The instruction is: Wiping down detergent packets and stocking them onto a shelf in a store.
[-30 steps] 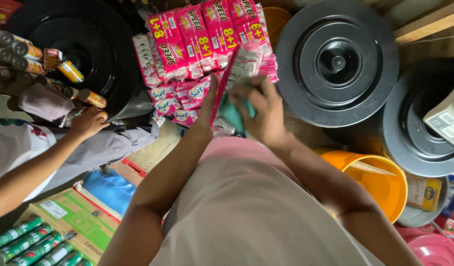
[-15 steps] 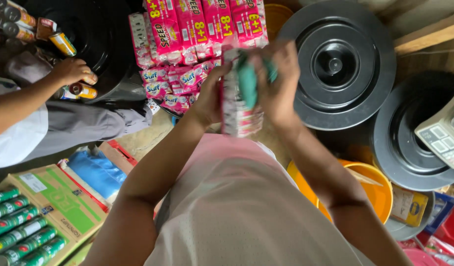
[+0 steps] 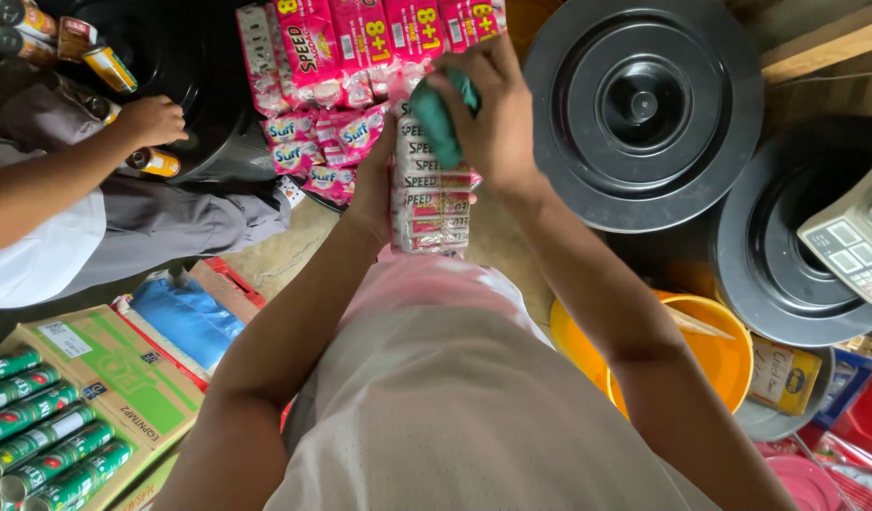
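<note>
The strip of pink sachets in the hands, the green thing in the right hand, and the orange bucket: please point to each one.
strip of pink sachets [image 3: 431, 203], head view, middle of the hanging strip.
green thing [image 3: 436, 121], head view, its part showing under the right hand's fingers.
orange bucket [image 3: 715, 355], head view, inner wall.

Bare concrete floor [image 3: 285, 248] (daylit) runs between black drum lids [image 3: 644, 104] and a wooden beam [image 3: 824, 43].

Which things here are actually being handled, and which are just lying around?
In hand:
- sachet strip, held by left hand and right hand
- green item in the right hand

Lying about:
- black lids
- orange bucket
- scale
- green cans in a carton
- another person's hand by small cans
</note>
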